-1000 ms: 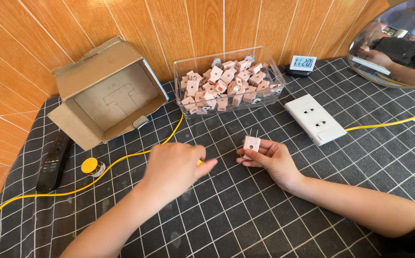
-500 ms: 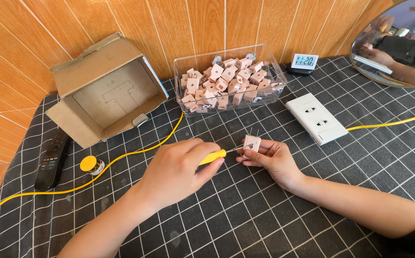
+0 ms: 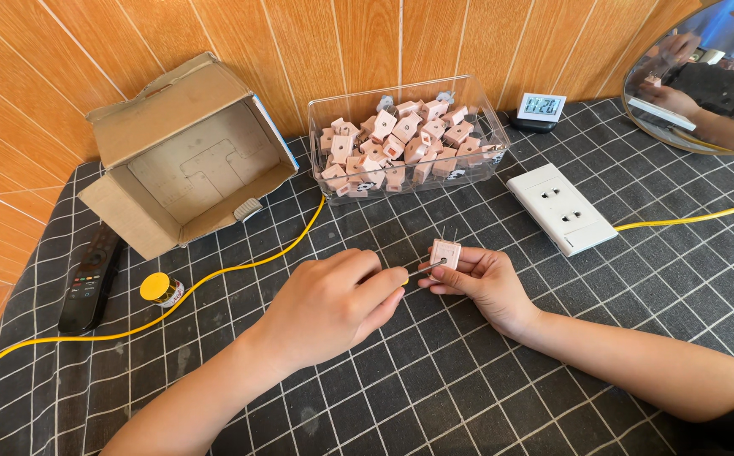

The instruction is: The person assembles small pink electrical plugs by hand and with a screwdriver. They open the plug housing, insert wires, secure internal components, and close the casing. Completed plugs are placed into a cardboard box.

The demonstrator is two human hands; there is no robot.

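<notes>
Plugs (image 3: 400, 143) in bin (image 3: 489, 165), behind hands (image 3: 409, 291)

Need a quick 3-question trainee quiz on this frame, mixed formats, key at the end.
1. True or false: the right hand holds a small pink plug with its prongs pointing up.
2. Multiple choice: the thin metal tip of the tool in the left hand is at A) the white socket plate, B) the held pink plug, C) the black remote.
3. Fill in: the other pink plugs sit in a clear ____ by the wooden wall.

Key: 1 true; 2 B; 3 plastic box.
</notes>
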